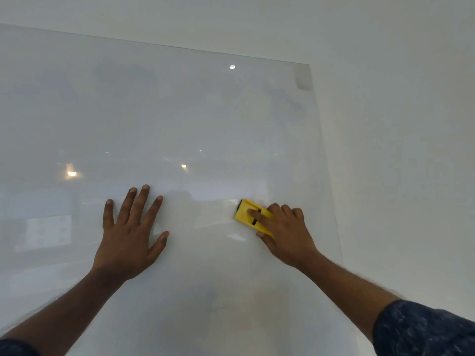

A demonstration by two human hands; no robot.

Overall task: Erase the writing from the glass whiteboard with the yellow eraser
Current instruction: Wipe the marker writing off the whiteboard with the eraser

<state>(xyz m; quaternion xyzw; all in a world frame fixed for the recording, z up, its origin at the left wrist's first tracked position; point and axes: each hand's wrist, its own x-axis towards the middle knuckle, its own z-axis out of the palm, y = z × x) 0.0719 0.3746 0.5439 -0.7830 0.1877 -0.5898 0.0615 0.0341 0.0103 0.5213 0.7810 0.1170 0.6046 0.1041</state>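
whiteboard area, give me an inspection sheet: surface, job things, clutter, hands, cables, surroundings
surface: glass whiteboard looks free of legible writing; faint grey smudges near its top right corner, room lights reflected in it
job's things: yellow eraser pressed flat on the board, right of centre
clutter: nothing seen
grippers: left hand open, palm flat on the glass, fingers spread; right hand holds the eraser, fingers over its back
cables: nothing seen
surroundings: plain white wall above and right of the board; dark patterned sleeve on the right arm
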